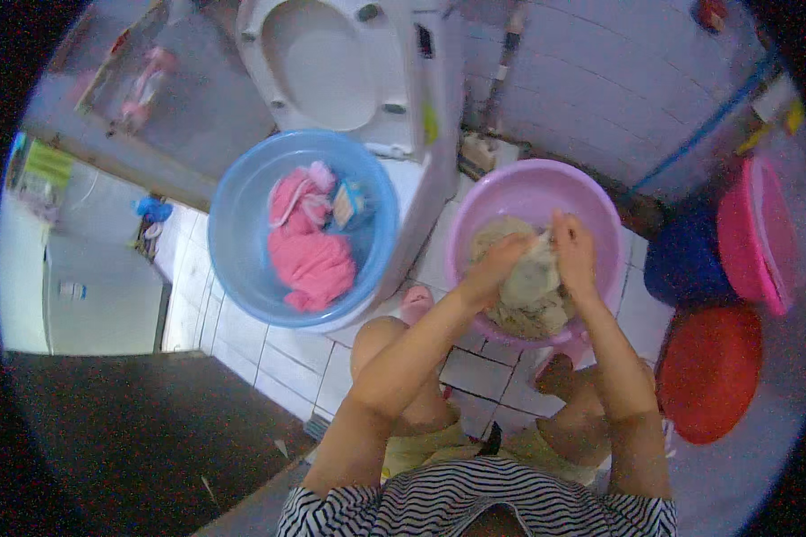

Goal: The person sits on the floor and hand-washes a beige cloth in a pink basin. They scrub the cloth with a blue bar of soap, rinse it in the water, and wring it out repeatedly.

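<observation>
Over a pink-purple basin (607, 201) on the tiled floor, both my hands are closed on a pale, wet-looking cloth (535, 273). My left hand (500, 267) grips its left side. Opposite it, my right hand (574, 255) pinches the upper right part, fingers pointing away from me. More of the beige cloth lies bunched in the basin below. To the left, a light blue basin (233, 237) rests on the toilet and holds a pink cloth (311, 264) and a small blue-and-white packet (352, 203).
A white toilet with its seat raised (327, 67) stands behind the blue basin. Along the right wall are a dark blue bucket (685, 259), a bright pink basin (757, 237) and a red basin (712, 376). A blue hose (703, 125) runs down that wall.
</observation>
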Demonstrator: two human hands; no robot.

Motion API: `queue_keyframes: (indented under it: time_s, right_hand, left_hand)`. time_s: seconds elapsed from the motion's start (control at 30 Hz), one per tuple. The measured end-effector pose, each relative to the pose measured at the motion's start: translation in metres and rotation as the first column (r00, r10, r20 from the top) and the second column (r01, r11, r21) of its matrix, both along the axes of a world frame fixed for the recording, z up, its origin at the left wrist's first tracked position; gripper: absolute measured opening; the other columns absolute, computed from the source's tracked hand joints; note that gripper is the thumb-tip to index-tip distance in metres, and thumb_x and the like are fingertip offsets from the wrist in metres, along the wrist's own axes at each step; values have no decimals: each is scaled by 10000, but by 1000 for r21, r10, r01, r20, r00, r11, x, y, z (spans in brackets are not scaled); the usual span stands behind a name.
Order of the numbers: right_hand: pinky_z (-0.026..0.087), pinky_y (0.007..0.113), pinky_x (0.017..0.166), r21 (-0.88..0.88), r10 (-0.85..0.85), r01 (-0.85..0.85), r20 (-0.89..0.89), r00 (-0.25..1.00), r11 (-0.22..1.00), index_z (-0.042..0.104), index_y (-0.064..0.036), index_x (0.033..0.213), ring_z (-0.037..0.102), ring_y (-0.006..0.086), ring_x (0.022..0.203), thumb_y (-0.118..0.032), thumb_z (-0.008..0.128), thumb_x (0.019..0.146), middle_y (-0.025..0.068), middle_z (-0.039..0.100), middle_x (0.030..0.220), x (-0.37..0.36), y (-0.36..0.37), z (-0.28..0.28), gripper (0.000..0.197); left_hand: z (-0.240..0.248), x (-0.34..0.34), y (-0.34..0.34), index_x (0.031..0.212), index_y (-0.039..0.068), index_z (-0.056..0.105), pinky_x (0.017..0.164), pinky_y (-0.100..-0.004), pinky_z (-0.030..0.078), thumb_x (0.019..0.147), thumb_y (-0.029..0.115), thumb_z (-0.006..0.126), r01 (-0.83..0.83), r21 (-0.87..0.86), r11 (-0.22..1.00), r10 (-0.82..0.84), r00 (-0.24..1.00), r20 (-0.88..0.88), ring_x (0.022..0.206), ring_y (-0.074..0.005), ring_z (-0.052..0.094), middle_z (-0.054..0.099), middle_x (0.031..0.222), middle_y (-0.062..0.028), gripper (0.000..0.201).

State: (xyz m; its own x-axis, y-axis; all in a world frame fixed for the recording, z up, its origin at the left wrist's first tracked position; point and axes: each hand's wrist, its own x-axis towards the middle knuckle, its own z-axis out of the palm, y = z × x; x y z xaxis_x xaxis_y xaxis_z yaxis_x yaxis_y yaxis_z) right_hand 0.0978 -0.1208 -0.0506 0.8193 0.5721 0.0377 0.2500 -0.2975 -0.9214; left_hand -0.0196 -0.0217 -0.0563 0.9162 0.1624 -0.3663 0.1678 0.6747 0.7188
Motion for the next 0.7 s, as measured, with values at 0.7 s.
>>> queue_keyframes:
  time_s: [0.7]
  right_hand:
    - [432,244,610,24,362,-384,-389,847,923,580,-35,929,527,82,738,-270,672,772,7,570,819,20,-24,51,297]
  left_hand:
    - [44,-20,35,1134,19,534,846,-331,453,879,268,497,-116,-116,986,109,992,-60,960,-198,574,589,1064,-97,358]
